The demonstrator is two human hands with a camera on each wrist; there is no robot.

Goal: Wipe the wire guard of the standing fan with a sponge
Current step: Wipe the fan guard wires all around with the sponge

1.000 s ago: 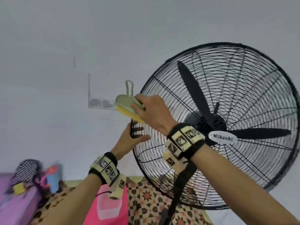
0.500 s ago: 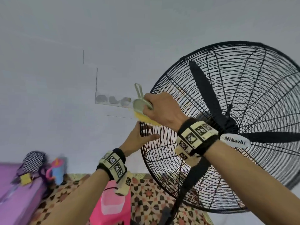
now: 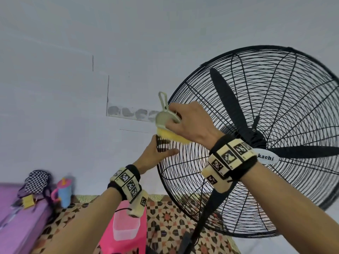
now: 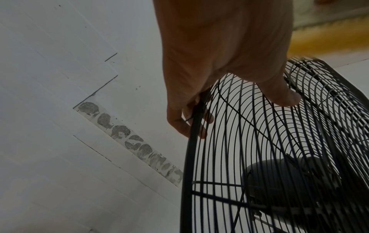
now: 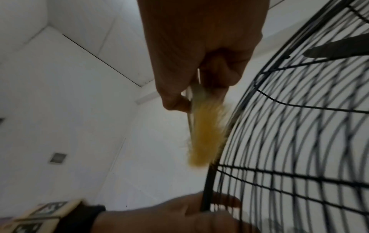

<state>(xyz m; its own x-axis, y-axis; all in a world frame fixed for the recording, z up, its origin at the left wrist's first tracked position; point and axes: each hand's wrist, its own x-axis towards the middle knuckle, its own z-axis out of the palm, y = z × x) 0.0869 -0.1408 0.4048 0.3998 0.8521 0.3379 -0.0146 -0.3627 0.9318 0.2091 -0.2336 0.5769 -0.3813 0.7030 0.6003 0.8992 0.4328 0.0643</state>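
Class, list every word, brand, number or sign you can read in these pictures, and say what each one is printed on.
"kachi": end of a brand name on the white badge at the fan's hub; the right wrist hides its start.
Black-and-white square codes on both wristbands: patterns only, no readable words.
Nothing else is legible.

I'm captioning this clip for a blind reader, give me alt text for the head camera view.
A right hand presses a yellow sponge with a pale green handle against the left rim of a black standing fan's wire guard, just above a left hand whose grip steadies that rim. Behind are a white wall, patterned floor and pink stool.
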